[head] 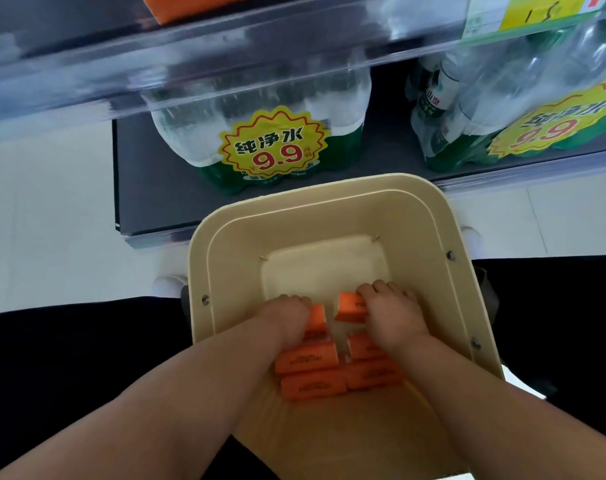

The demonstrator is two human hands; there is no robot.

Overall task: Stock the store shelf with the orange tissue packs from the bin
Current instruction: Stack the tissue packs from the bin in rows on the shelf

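While both hands are down inside the tan bin (419, 233), each one is taking hold of one orange tissue pack. The left hand (287, 315) has its fingers curled over the first pack (317, 318), which is tipped up on its edge. The right hand (391, 311) has its fingers curled over the second pack (350, 306), which is lifted at one end. The spare packs (306, 358) lie flat under the wrists, close to the near wall of the bin and touching each other. I think the job right now is to get these two packs out and up. A good way would be to squeeze only a little, because the packs look soft and could get squashed. It would help to lift straight up, so that the spare packs do not get dragged along. Both packs need to go over the rim of the bin without knocking it. The clear edge of the upper shelf (225, 57) hangs right above, so the hands should come toward the body a bit before they go up. An orange thing (197, 5) on that upper shelf looks like where the packs belong, but it is cut off and I cannot be sure. The water bottle packs (260, 133) on the bottom shelf (149, 174) stand just behind the bin, so keep clear of them.
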